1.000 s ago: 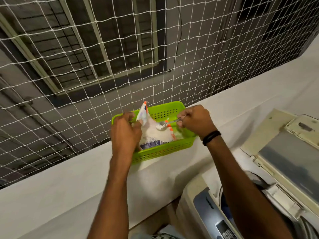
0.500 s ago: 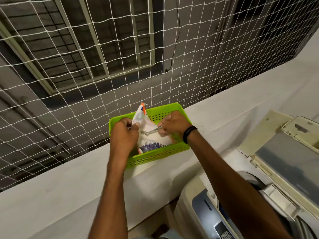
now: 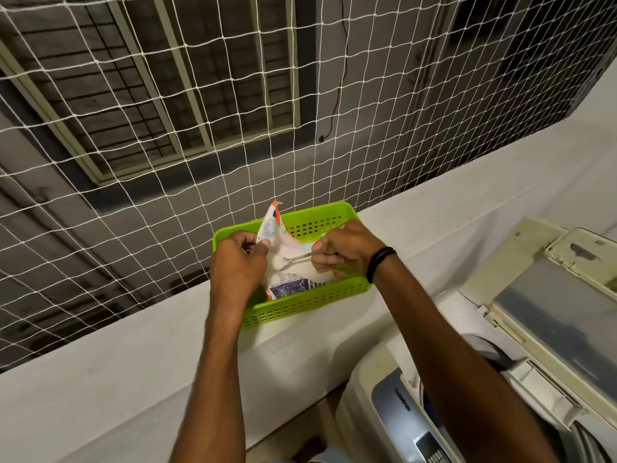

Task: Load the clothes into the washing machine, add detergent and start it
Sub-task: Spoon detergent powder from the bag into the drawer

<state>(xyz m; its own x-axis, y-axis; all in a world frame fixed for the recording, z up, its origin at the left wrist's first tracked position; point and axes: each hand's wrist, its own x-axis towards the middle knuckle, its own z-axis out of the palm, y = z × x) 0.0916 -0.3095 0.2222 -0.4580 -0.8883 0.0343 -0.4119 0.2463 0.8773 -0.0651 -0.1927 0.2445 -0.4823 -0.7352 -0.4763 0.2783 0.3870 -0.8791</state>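
Observation:
A white detergent packet (image 3: 287,272) with orange and blue print stands in a green plastic basket (image 3: 314,302) on the white ledge. My left hand (image 3: 238,265) pinches the packet's raised top edge and holds it open. My right hand (image 3: 347,250) grips a metal spoon (image 3: 295,259), whose bowl end is down inside the packet's mouth. The top-loading washing machine (image 3: 394,406) is at the lower right with its lid (image 3: 554,309) up. No clothes are visible in its drum from here.
The white ledge (image 3: 133,369) runs diagonally across the view, with a white safety net (image 3: 233,128) rising right behind the basket. The machine's control panel (image 3: 430,449) shows at the bottom edge. A neighbouring building's barred window lies beyond the net.
My right hand has moved left and down from the basket's right rim, and the spoon has gone from above the packet into its opening. My left hand keeps its pinch on the packet.

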